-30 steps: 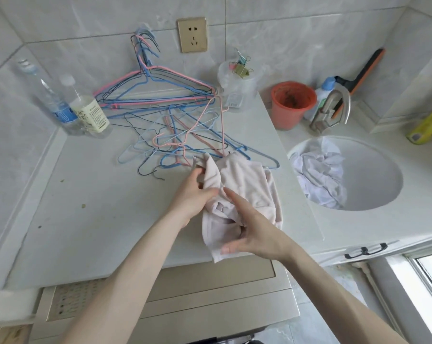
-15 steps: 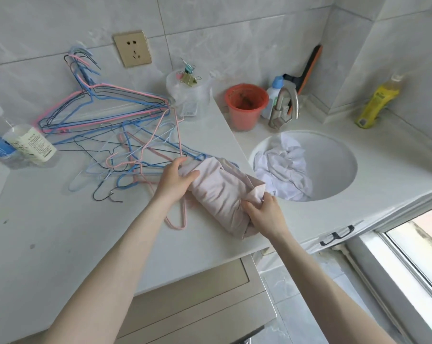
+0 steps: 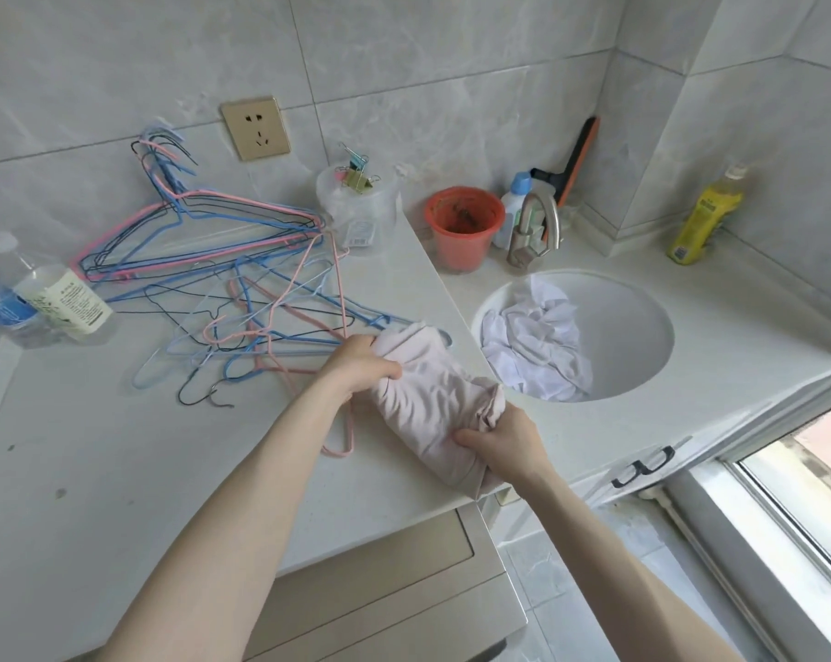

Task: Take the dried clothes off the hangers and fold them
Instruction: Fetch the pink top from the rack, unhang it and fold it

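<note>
1. So, head view, the only one: both hands are on a pale pink garment [image 3: 423,403] that lies bunched and partly folded on the counter [image 3: 117,446], just left of the round sink [image 3: 642,336].
2. The left hand [image 3: 363,363] has its fingers curled round the far end of the garment. The right hand [image 3: 504,439] pinches the near corner, fingers closed on cloth.
3. The garment is off its hanger. The near end sits right at the front edge of the counter.
4. A pile of wire hangers [image 3: 241,298], pink, blue and black, lies tangled behind the left hand. One pink hanger [image 3: 341,441] runs under the left wrist, its hook beside the garment.
5. Risk: that hook likely snags the cloth or gets dragged along if the garment is pulled toward the person.
6. Risk: the bundle looks loose, so letting go with either hand probably lets the fold spring open.
7. Risk: the near end may slide off the counter edge. A push to the right could tip it into the sink, onto the crumpled white cloth [image 3: 537,346]; whether that is wet, cannot tell.
8. Writing: the two bottles [image 3: 64,298] at far left carry labels, one white and one blue, the print too small to read. The yellow bottle [image 3: 705,217] at right has a label, also unreadable. No brand legible anywhere.
</note>
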